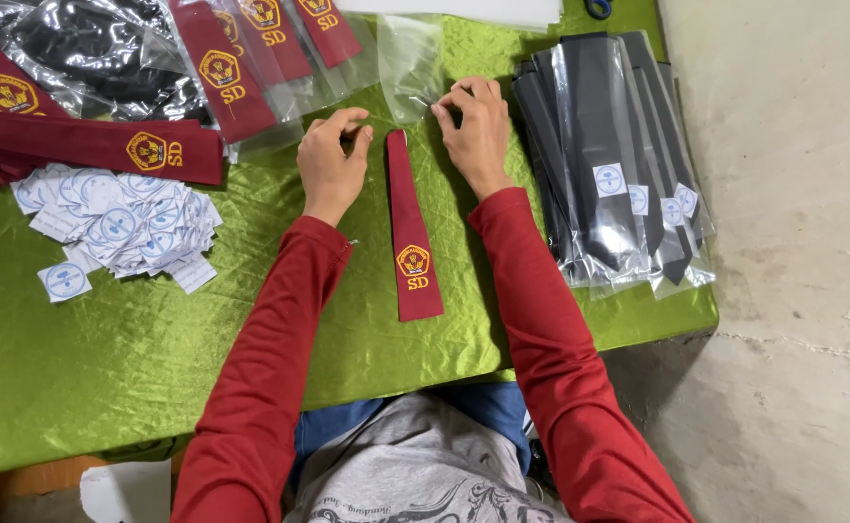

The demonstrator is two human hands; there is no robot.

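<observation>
Maroon necktie [412, 237], narrow and flat with a gold embroidered crest, lying lengthwise on crinkled green satin cloth [251, 320]. Left hand [331, 163] and right hand [475, 126] pinched on the mouth of a clear plastic sleeve [409, 63] at the tie's top end. Glossy bagged black ties [609, 155] stacked right; round-printed paper labels [120, 221] heaped left.

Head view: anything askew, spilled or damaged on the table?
Nothing looks damaged. The small white labels lie in a loose, scattered heap on the green cloth, a few strays off its edge. The left hand and right hand hold a clear sleeve at the top of a straight-lying red tie.
</observation>
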